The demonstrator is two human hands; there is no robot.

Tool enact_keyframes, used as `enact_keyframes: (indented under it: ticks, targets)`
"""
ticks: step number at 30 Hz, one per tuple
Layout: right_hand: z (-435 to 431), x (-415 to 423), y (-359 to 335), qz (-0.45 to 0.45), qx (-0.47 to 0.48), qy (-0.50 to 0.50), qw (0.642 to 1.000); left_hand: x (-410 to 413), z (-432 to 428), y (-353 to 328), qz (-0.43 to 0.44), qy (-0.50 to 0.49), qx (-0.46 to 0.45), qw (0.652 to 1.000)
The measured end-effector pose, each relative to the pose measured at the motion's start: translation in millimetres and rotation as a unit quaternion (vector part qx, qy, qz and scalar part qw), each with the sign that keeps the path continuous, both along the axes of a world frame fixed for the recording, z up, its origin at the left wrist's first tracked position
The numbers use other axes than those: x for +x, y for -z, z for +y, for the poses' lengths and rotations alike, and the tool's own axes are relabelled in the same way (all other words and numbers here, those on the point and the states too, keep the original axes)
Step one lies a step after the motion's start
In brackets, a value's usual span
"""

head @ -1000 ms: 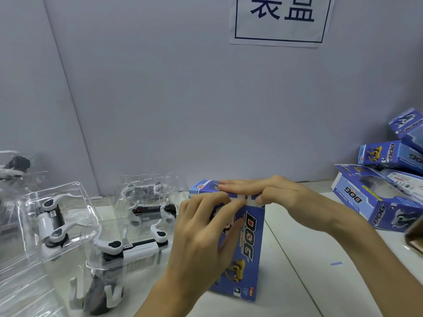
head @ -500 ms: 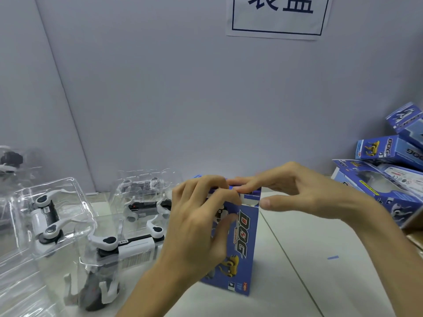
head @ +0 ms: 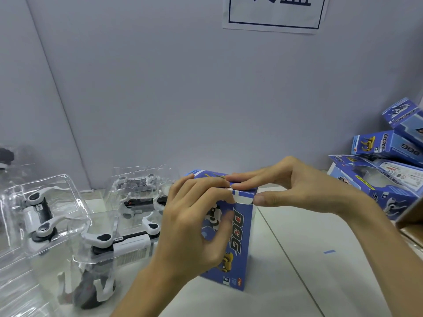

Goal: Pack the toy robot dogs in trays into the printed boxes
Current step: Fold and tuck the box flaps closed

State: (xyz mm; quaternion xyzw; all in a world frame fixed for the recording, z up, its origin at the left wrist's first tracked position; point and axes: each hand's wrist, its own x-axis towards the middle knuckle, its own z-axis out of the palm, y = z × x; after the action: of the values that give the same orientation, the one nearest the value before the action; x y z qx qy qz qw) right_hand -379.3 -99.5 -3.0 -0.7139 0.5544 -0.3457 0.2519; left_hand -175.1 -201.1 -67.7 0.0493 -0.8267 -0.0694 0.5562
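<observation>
Printed box stands upright on the table, centre of frame, slightly low. Left hand grips its left side, fingers curled over the top edge, thumb on the front face. Right hand reaches in from the right and pinches the top flap, fingers on top, thumb at the corner. Toy robot dogs in clear trays lie at lower left. More boxes are piled at the right edge.
</observation>
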Motion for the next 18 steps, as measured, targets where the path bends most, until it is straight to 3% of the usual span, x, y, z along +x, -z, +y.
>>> enact_keyframes:
  ticks: [11, 18]
  targets:
    - [3, 16, -6, 0.031, -0.052, 0.057, 0.997, -1, 3, 2, 0.006, 0.011, 0.020, 1.000]
    - [0, 29, -2, 0.077, -0.156, 0.130, 0.976, -5, 1, 4, 0.001, -0.035, 0.013, 0.999]
